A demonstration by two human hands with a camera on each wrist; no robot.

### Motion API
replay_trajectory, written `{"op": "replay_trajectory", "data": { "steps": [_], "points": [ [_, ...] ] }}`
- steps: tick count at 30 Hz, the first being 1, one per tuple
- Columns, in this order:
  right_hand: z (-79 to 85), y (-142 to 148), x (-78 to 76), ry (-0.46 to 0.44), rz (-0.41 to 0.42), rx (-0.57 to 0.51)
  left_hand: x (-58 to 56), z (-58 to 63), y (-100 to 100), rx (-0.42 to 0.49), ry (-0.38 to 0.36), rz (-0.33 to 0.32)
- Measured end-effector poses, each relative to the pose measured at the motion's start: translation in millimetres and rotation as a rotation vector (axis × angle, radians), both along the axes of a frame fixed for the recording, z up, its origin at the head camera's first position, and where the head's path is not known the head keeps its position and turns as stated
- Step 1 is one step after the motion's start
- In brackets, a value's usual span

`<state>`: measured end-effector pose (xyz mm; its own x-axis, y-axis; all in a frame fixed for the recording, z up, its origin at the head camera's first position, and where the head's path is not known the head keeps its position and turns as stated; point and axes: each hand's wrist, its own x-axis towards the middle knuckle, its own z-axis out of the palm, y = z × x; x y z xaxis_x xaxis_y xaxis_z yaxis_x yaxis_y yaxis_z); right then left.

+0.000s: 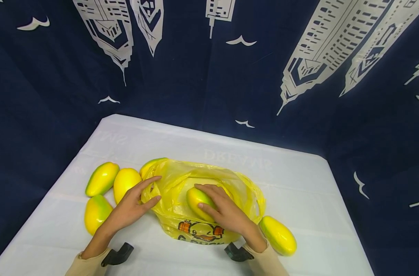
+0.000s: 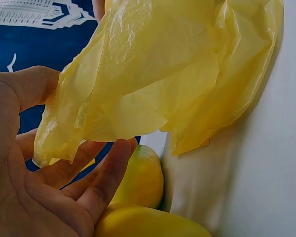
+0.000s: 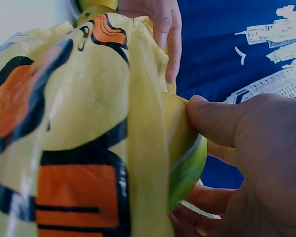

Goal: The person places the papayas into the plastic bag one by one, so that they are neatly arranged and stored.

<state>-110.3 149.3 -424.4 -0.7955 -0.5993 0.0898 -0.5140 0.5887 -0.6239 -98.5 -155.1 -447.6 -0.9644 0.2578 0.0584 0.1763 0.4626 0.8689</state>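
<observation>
A yellow plastic bag (image 1: 171,226) with a printed cartoon face lies with its mouth spread wide. My right hand (image 1: 223,209) grips a yellow-green mango (image 1: 197,201) at the mouth, thumb on the near side and fingers over the top. In the right wrist view the bag's printed wall hides part of this mango (image 3: 187,168). My left hand (image 1: 131,205) is at the bag's left rim, thumb and index finger spread apart against the plastic. The left wrist view has the bag's edge (image 2: 64,133) hanging between thumb and loosely extended fingers (image 2: 106,182).
Left of the bag lie a mango (image 1: 102,179), a yellower one (image 1: 126,182) and another nearer me (image 1: 96,214). One more mango (image 1: 148,165) shows behind the bag's left rim. To the right rests a single mango (image 1: 278,235). A white cloth (image 1: 299,184) covers the table.
</observation>
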Motion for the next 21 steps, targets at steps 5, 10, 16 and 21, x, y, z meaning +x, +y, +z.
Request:
{"op": "replay_trajectory", "data": {
  "steps": [5, 10, 16, 21],
  "points": [
    [-1.8, -4.5, -0.7, -0.031, 0.005, 0.003, 0.1, -0.3, -0.2, 0.004, 0.000, -0.005],
    [-4.2, -8.4, -0.8, -0.043, 0.030, 0.011, 0.0, 0.0, -0.5, 0.008, -0.002, -0.008],
    [-6.4, -11.3, -0.2, -0.051, 0.053, 0.019, 0.0, 0.4, -0.5, 0.008, 0.002, -0.012],
    [-6.2, -12.3, -0.3, -0.091, 0.077, 0.028, 0.0, 0.3, -0.7, 0.010, 0.000, -0.010]
  ]
}}
